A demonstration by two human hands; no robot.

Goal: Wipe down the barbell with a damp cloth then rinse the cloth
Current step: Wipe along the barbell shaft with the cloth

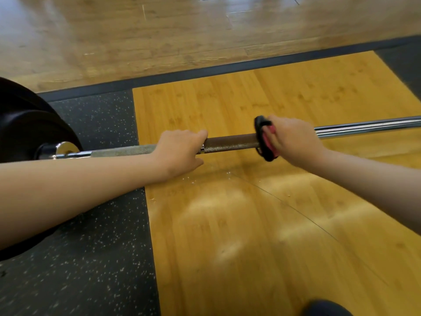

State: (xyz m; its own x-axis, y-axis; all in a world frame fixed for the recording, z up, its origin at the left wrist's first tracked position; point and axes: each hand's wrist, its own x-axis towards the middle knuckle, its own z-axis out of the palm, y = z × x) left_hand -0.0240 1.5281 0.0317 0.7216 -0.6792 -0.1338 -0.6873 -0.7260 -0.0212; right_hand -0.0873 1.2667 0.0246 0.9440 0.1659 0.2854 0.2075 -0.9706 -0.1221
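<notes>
Around knurled barbell [230,144]: both hands [180,151]

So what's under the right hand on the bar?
The right hand presses a black-and-pink cloth around the bar. The bar beneath hand and cloth is hidden.

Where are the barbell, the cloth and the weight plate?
barbell [230,143]: head view, on the dark knurled shaft between the two hands.
cloth [265,142]: head view, on the black-and-pink fold wrapped round the bar.
weight plate [29,131]: head view, on its black face.
</notes>
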